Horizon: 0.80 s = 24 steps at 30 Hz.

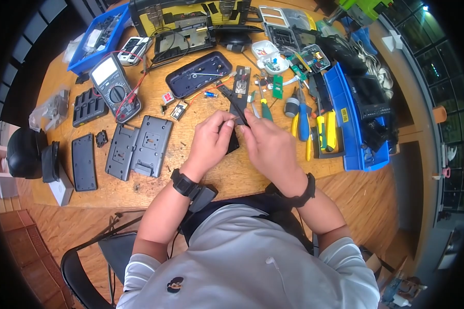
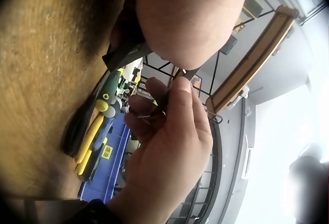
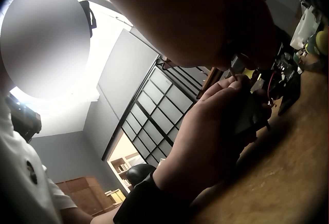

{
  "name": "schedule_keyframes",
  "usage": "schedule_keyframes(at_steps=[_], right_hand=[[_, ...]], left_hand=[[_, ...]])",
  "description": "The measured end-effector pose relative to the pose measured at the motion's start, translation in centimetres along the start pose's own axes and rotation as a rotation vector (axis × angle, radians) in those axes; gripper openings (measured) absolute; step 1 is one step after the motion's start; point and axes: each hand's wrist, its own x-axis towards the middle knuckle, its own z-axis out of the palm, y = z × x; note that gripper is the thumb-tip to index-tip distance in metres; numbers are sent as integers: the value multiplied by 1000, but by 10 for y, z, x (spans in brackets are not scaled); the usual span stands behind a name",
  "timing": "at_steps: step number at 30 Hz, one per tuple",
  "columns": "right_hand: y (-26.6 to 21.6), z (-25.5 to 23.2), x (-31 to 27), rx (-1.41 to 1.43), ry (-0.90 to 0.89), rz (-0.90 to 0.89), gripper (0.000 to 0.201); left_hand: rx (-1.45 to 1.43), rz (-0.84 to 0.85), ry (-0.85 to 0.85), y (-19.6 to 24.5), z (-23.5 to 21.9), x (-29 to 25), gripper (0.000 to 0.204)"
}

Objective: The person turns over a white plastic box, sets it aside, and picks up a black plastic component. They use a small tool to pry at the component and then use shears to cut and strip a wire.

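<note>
Both hands meet at the table's front middle. The left hand (image 1: 209, 141) (image 2: 190, 18) (image 3: 205, 126) grips a flat black part (image 1: 233, 143) (image 2: 123, 57), whose lower end shows between the hands. Between thumb and fingers, the right hand (image 1: 273, 152) (image 2: 172, 131) (image 3: 205, 18) pinches a thin item at the same spot, largely covered by the fingers. A long dark tool or strip (image 1: 233, 99) runs up and left from the right fingers; its kind is unclear. Just beyond lies a black plate with a metal piece (image 1: 241, 82).
A multimeter (image 1: 116, 92) with red leads, an oblong black tray (image 1: 175, 82), a battery plate (image 1: 152, 144) and a flat cover (image 1: 83, 162) lie left. At right are a blue screwdriver (image 1: 303, 122), yellow-handled tools (image 1: 330, 129) and a blue bin (image 1: 349, 123). Electronics crowd the back.
</note>
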Motion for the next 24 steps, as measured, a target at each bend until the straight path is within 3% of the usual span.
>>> schedule_keyframes(at_steps=[14, 24], right_hand=[[1, -3, 0, -58, -34, 30, 30], [-2, 3, 1, 206, -11, 57, 22]], left_hand=[[8, -2, -28, -2, 1, -1, 12], [39, -3, 4, 5, 0, -1, 10]])
